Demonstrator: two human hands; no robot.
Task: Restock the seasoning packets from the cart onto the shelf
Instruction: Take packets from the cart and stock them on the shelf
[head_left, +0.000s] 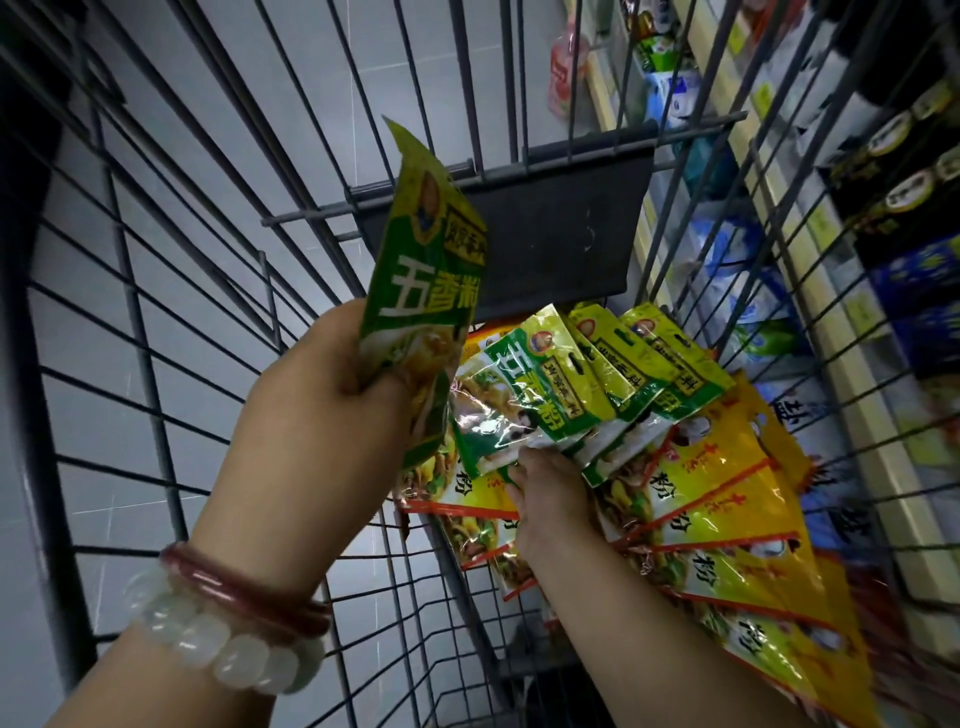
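Evidently light, limp and slick-filmed, one green seasoning packet (423, 291) stands pinched at its lower edge in the left hand (332, 395), while the right hand's (545, 499) fingertips nip another green packet's (530, 400) bottom seam atop the cart (156, 364) pile, best grasped along such sealed edges.

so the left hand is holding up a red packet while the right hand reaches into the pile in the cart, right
Not quite: the packet in the left hand is green, not red, as the head view shows. The rest stands: the left hand holds it up while the right hand reaches into the pile of packets in the cart.
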